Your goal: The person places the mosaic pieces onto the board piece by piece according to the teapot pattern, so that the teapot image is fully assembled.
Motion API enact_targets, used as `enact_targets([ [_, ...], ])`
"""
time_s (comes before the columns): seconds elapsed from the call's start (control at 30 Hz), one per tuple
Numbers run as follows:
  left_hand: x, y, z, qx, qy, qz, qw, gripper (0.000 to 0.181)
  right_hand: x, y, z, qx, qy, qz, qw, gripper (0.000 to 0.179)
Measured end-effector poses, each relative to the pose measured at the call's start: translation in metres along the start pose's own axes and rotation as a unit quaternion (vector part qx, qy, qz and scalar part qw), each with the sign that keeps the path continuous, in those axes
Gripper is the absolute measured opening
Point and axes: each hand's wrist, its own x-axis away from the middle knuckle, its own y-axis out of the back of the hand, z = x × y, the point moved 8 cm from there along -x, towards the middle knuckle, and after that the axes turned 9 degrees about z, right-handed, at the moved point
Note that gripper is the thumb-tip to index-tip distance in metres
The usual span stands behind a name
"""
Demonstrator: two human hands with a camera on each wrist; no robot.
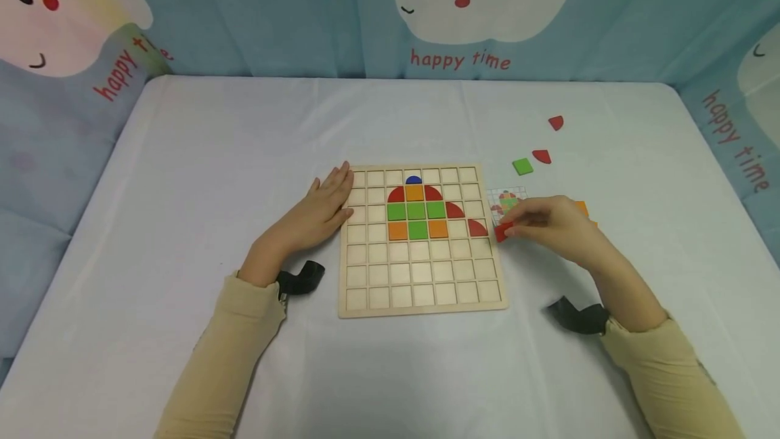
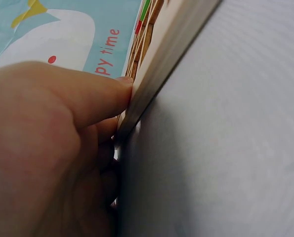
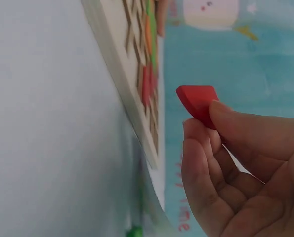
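Observation:
A wooden grid board (image 1: pixel 399 276) lies on the table with coloured pieces in its upper cells: green squares (image 1: pixel 416 211), orange squares (image 1: pixel 398 230), red quarter-circles (image 1: pixel 477 227) and a blue half-circle (image 1: pixel 414 180). My left hand (image 1: pixel 311 215) rests along the board's left edge, fingers extended. In the left wrist view its thumb (image 2: pixel 105 96) touches the board's side. Between thumb and fingers, my right hand (image 1: pixel 554 225) pinches a red quarter-circle piece (image 3: pixel 198 101) just off the board's right edge. The right wrist view shows that piece held up, with its lower corner covered by the thumb.
A small printed pattern card (image 1: pixel 496 200) lies right of the board, partly under the right hand. Beyond it are a loose green square (image 1: pixel 523 166) and two red quarter-circles (image 1: pixel 542 156). Orange pieces (image 1: pixel 582 208) show behind the right hand. A printed curtain (image 1: pixel 274 19) borders the table.

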Motion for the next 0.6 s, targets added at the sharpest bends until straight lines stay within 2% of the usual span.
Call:
enact_targets([
  [0.23,0.000,-0.001,0.001,0.008,-0.003,-0.005,1.0000,0.062,-0.006,-0.018,0.000,-0.017,0.014,0.045,0.9988,0.011],
  [0.4,0.001,0.000,0.000,0.012,-0.009,-0.009,0.9999,0.062,-0.009,-0.020,-0.003,-0.019,0.008,0.047,0.9987,0.010],
  [0.6,0.000,0.000,0.000,0.002,0.001,0.002,1.0000,0.062,-0.009,-0.020,-0.005,-0.020,-0.006,0.049,0.9986,0.013],
])
